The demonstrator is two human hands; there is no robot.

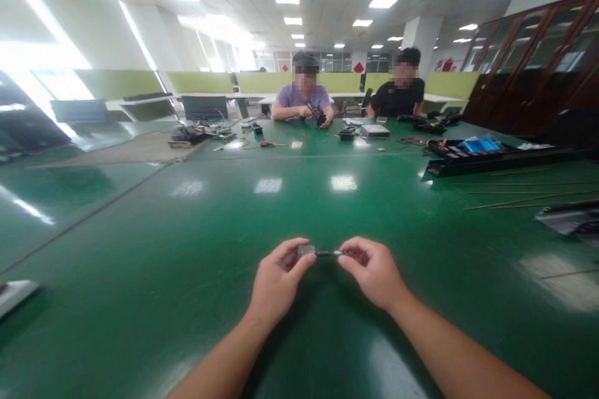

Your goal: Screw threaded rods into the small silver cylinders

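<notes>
Head view: left fingers [303,267] grip a small grey block [307,250]; right fingers [350,266] pinch the opposite end of the thin dark rod [328,253] adjoining it. The long axis runs left to right, between equally near hands, over the surface [210,274], well apart from its far edge.

The green table [210,212] spans the foreground. An orange-handled screwdriver [268,144] lies toward its far edge, left of a grey box [375,132]. At right, a blue packet [482,144] sits on or in a black tray [491,163]; thin rods [519,192] lie nearer. Opposite: one person in purple [286,100], one person in black [397,101]. Lime-green partitions [201,82] and a wooden cabinet [524,68] stand behind.
</notes>
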